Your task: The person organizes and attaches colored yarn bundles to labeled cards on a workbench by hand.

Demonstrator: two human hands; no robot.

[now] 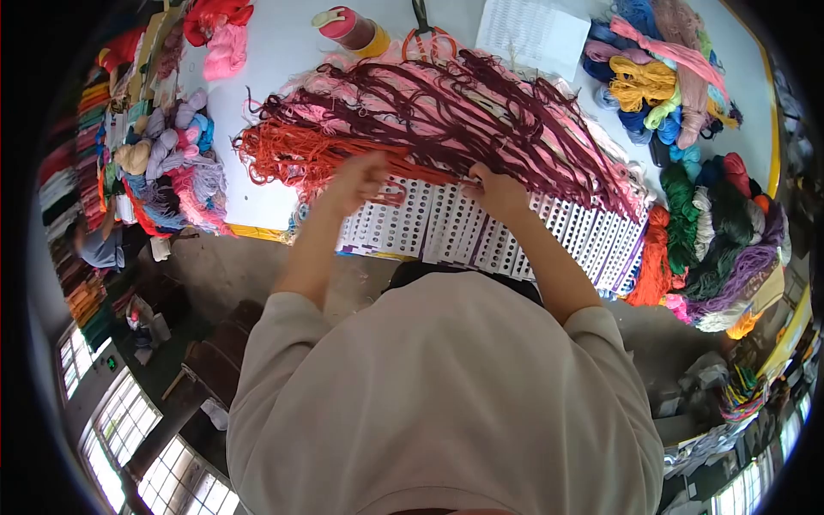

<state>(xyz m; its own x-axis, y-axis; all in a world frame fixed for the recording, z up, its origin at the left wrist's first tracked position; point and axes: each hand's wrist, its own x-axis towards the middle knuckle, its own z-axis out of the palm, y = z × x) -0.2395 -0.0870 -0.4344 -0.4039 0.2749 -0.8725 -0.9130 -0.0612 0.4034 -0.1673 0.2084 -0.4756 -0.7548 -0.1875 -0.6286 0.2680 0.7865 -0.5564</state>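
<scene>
Long white cards [446, 225] punched with rows of round holes lie side by side along the table's near edge. Strands of orange-red yarn [287, 153], dark maroon yarn [515, 112] and pink yarn [378, 103] spread out behind them. My left hand [359, 182], smeared by motion, is over the orange-red yarn and the cards' left part; a loop of that yarn shows beside its fingers. At the cards' far edge, my right hand [499, 193] has thumb and fingers pinched by the yarn ends. What lies between those fingertips is too small to make out.
Behind the yarn are a pink-and-yellow bottle [352, 33], scissors with orange handles [429, 41] and a printed sheet [532, 36]. Coloured skeins lie left [172, 163], back right [644, 81] and right [721, 223]. The table has a yellow edge [256, 233].
</scene>
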